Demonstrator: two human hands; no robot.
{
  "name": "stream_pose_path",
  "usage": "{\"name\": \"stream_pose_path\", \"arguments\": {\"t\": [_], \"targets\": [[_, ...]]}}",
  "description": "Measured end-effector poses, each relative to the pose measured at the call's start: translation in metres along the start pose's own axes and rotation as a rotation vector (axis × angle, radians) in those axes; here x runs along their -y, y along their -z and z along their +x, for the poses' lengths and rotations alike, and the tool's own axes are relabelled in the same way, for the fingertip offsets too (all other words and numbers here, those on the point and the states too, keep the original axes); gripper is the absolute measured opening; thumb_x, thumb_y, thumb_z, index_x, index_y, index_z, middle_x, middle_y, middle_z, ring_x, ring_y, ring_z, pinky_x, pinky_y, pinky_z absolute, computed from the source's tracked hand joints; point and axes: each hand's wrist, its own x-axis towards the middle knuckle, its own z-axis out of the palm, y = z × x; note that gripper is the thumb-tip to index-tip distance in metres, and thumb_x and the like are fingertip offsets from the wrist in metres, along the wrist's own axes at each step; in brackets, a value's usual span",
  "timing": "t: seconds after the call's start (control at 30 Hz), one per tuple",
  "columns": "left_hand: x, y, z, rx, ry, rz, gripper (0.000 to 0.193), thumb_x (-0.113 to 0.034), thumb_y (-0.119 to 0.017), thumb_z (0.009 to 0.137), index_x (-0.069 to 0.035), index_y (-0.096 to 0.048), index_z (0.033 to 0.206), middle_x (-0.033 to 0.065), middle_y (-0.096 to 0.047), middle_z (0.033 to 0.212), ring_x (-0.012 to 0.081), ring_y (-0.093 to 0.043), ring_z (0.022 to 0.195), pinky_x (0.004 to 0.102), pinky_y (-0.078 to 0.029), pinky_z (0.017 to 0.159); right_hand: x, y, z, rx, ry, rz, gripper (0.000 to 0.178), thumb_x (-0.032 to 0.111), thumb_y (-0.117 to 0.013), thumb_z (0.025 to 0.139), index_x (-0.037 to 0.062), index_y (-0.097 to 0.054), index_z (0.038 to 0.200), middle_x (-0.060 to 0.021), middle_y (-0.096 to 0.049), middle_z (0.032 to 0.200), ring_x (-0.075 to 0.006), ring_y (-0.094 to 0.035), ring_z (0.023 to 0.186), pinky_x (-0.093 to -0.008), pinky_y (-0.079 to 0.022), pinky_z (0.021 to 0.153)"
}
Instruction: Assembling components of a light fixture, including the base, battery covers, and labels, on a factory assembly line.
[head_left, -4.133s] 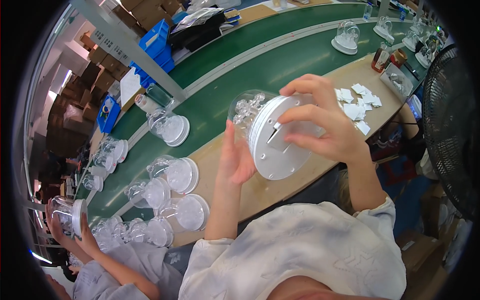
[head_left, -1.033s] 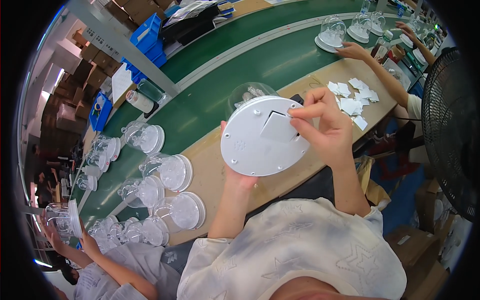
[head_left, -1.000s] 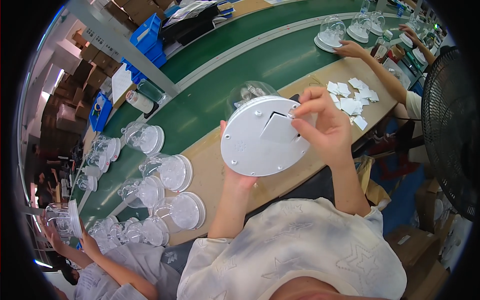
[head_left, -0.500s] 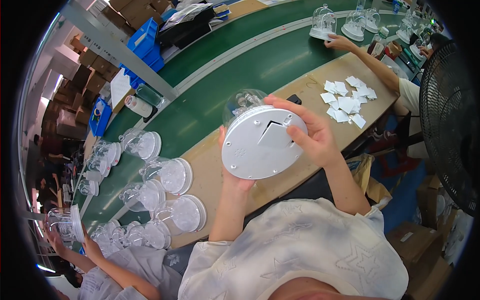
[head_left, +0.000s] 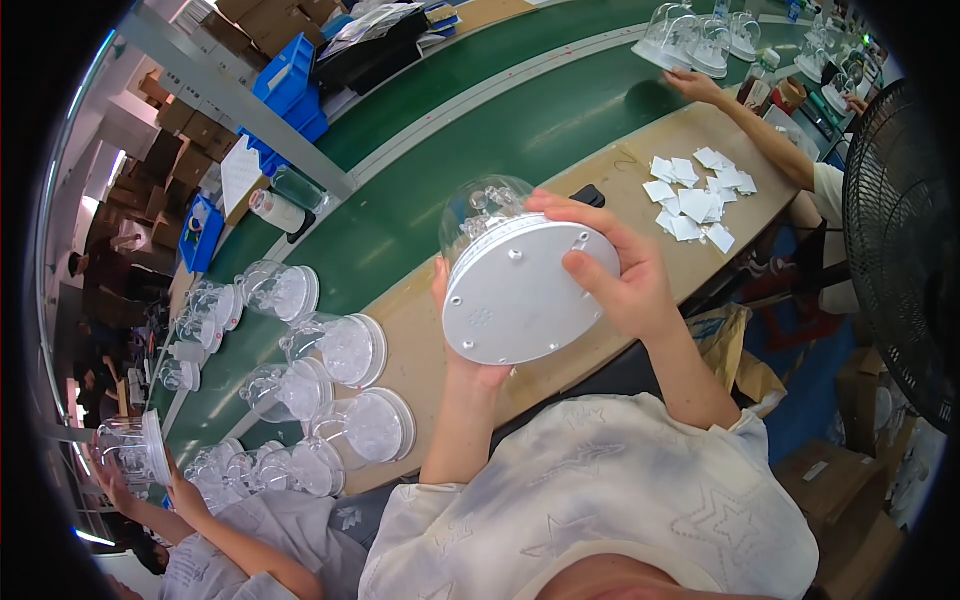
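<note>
From where I stood, the domed ornament (head_left: 525, 300) was up in the person's two hands, tilted so its flat white underside faced near and its clear dome pointed far. The left hand (head_left: 478, 372) cupped it from the left and near side, thumb up beside the rim; the base hid most of its fingers, so I couldn't tell how they were spread. The right hand (head_left: 635, 285) was partly closed on the right side, fingers over the far rim, thumb against the underside.

Below them the bench (head_left: 425, 340) ran slantwise, its near edge close to the person's body. To the left, a strip of tan surface separated the left forearm from the nearest domed pieces (head_left: 375, 425). To the right, more tan lay before the white squares (head_left: 695, 205). The green belt (head_left: 550, 130) stretched along the far side.
</note>
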Motion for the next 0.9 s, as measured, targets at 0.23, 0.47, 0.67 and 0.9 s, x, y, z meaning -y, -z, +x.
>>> {"name": "stream_pose_path", "arguments": {"t": [0.23, 0.47, 0.67, 0.9], "targets": [[0.003, -0.001, 0.001, -0.074, -0.021, 0.062, 0.072, -0.066, -0.038, 0.092, -0.011, -0.048, 0.137, 0.0097, -0.056, 0.132, 0.0276, -0.056, 0.118, 0.0435, -0.048, 0.097, -0.003, 0.000, -0.001, 0.036, 0.003, -0.058, 0.043, 0.001, -0.062, 0.086, 0.0013, -0.053, 0.128, -0.0199, -0.054, 0.135, -0.0328, -0.040, 0.136, -0.0440, -0.031, 0.112], [-0.005, 0.011, 0.005, -0.066, -0.033, 0.141, 0.072, -0.066, -0.040, 0.092, -0.010, -0.048, 0.136, 0.0115, -0.054, 0.133, 0.0289, -0.054, 0.119, 0.0454, -0.047, 0.098, -0.023, 0.003, -0.006, 0.048, 0.015, -0.064, 0.049, 0.004, -0.066, 0.086, 0.0022, -0.051, 0.132, -0.0188, -0.050, 0.139, -0.0312, -0.041, 0.136, -0.0431, -0.032, 0.111], [-0.014, 0.035, 0.006, -0.131, -0.489, 0.403, 0.076, -0.052, -0.056, 0.091, -0.012, -0.024, 0.146, 0.0185, -0.041, 0.141, 0.0328, -0.050, 0.123, 0.0485, -0.046, 0.099, -0.064, 0.018, -0.037, -0.099, -0.086, 0.118, 0.067, 0.018, -0.069, 0.088, 0.0038, -0.036, 0.144, -0.0155, -0.043, 0.146, -0.0254, -0.042, 0.134, -0.0402, -0.035, 0.108], [-0.054, 0.057, 0.056, -0.173, -1.136, 1.146, 0.123, -0.017, -0.086, 0.065, -0.011, 0.002, 0.151, 0.0225, -0.020, 0.150, 0.0371, -0.032, 0.136, 0.0535, -0.033, 0.108, -0.143, 0.066, -0.124, -0.241, -0.395, -0.151, 0.044, 0.008, -0.054, 0.097, -0.0015, -0.040, 0.137, -0.0133, -0.057, 0.124, -0.0202, -0.057, 0.114, -0.0315, -0.045, 0.096]]}}
